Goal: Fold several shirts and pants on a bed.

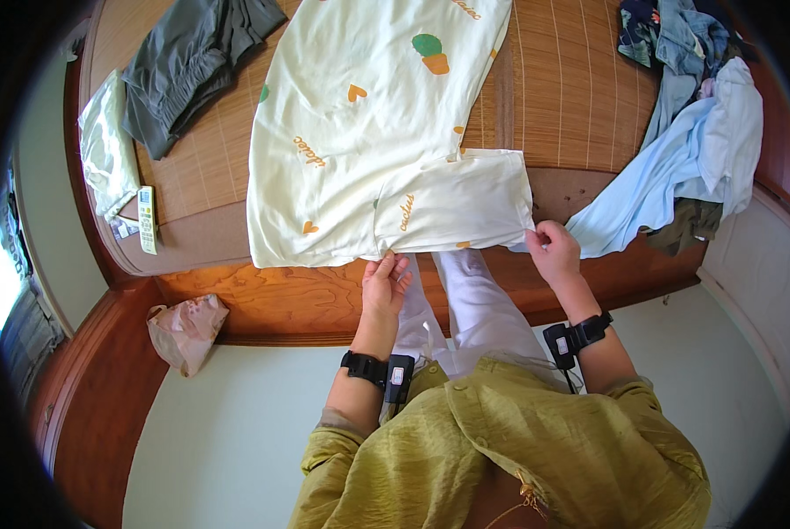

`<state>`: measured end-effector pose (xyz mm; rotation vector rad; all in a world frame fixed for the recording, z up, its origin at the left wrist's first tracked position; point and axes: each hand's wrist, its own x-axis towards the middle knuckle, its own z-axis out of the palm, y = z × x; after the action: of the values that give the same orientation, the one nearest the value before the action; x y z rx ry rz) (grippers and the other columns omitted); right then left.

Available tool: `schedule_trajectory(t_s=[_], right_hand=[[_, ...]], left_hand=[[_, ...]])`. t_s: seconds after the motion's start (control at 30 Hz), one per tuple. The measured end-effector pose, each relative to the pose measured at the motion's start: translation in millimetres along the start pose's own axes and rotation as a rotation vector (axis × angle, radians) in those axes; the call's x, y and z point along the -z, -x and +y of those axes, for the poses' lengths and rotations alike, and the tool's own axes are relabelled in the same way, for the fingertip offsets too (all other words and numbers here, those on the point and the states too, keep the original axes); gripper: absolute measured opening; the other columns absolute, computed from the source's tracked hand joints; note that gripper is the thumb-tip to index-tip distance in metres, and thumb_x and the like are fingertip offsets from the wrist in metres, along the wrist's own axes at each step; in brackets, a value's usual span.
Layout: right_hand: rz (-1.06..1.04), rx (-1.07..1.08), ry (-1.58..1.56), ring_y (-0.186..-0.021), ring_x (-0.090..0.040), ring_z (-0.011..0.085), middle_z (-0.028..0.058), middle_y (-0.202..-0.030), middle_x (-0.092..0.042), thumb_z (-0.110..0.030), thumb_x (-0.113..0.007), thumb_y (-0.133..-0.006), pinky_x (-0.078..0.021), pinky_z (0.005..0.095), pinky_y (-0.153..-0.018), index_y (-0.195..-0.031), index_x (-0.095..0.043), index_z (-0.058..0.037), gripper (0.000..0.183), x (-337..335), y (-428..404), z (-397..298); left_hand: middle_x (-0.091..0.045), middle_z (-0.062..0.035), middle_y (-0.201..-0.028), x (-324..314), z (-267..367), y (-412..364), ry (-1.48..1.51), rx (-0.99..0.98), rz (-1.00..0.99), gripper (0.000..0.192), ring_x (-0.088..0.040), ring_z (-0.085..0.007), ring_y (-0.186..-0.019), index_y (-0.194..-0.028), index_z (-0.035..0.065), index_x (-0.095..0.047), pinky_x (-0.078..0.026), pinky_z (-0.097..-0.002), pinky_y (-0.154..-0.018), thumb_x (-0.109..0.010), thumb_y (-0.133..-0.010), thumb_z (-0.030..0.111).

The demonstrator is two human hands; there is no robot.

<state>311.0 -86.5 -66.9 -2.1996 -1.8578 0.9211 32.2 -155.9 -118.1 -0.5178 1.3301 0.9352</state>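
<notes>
A cream printed cloth garment (342,159), with cactus, heart and lettering motifs, lies spread over the bed mat; its upper part runs out of view. A rectangular section with the lettering reaches out to the right along the near edge. My left hand (387,281) pinches the near edge between thumb and fingers, around the middle. At the near right corner of that section, my right hand (555,252) grips the cloth between thumb and forefinger.
Grey trousers (186,73), a clear plastic packet (109,142) and a remote control (146,220) lie at left. Piled clothes, including a light blue garment (659,178), lie at right. A pinkish plastic bag (186,330) sits below the wooden bed edge (269,304).
</notes>
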Motion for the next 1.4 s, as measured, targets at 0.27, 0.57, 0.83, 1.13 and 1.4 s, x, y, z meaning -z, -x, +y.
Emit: schedule_trajectory(t_s=[0.27, 0.57, 0.83, 1.13, 1.4], right_hand=[[0.017, -0.030, -0.215, -0.064, -0.057, 0.0215, 0.0091, -0.071, -0.059, -0.023, -0.067, -0.069, -0.0451, 0.0303, -0.056, -0.077, -0.055, -0.0023, 0.026, -0.6, -7.5, -0.6], [-0.107, 0.007, -0.171, -0.060, -0.054, 0.0243, 0.0101, -0.070, -0.057, -0.021, -0.067, -0.066, -0.0418, 0.0321, -0.054, -0.071, -0.055, -0.0038, 0.021, -4.9, -0.7, 3.7], [-0.229, -0.383, -0.902, -0.056, -0.047, 0.0029, -0.0018, -0.066, -0.052, -0.001, -0.062, -0.074, -0.0376, 0.0166, -0.049, -0.081, -0.045, -0.0057, 0.019, 31.3, 19.7, -47.9], [-0.406, -0.471, -1.165, -0.069, -0.058, 0.0142, 0.0056, -0.083, -0.057, -0.008, -0.052, -0.082, -0.0523, 0.0289, -0.053, -0.088, -0.045, -0.0074, 0.010, 57.4, 17.8, -115.5], [-0.613, -0.039, -1.405, -0.086, -0.057, 0.0205, 0.0117, -0.103, -0.053, -0.007, -0.051, -0.083, -0.0471, 0.0325, -0.078, -0.118, -0.035, -0.0051, 0.039, 59.1, -56.8, -198.5]], left_hand=[[-0.059, -0.0018, -0.080, -5.6, 2.1, 4.6, -0.077, -0.088, 0.021, 0.013, -0.057, -0.0122, -0.067, -0.089, 0.0115, -0.054, -0.047, -0.0277, -0.054, -0.061, -0.079, 0.013], [-0.057, 0.0013, -0.077, -7.9, 1.1, 2.2, 0.011, -0.098, 0.065, 0.013, -0.057, -0.0117, -0.069, -0.084, 0.0125, -0.053, -0.047, -0.0278, -0.054, -0.062, -0.079, 0.020], [-0.054, 0.0027, -0.070, -10.6, 3.6, 26.2, -0.222, -0.193, 0.330, 0.019, -0.054, -0.0091, -0.062, -0.078, 0.0103, -0.050, -0.045, -0.0248, -0.051, -0.067, -0.073, 0.015], [-0.041, -0.0123, -0.123, -53.9, 17.2, 60.7, -1.571, -1.351, -0.178, 0.052, -0.038, -0.0305, -0.115, -0.107, 0.0124, -0.053, -0.029, -0.0501, -0.091, -0.069, -0.057, 0.014], [-0.061, -0.0098, -0.087, -44.5, 45.9, 28.9, -0.991, -1.142, -0.169, 0.031, -0.058, -0.0238, -0.083, -0.094, 0.0054, -0.058, -0.045, -0.0329, -0.075, -0.060, -0.065, -0.003]])
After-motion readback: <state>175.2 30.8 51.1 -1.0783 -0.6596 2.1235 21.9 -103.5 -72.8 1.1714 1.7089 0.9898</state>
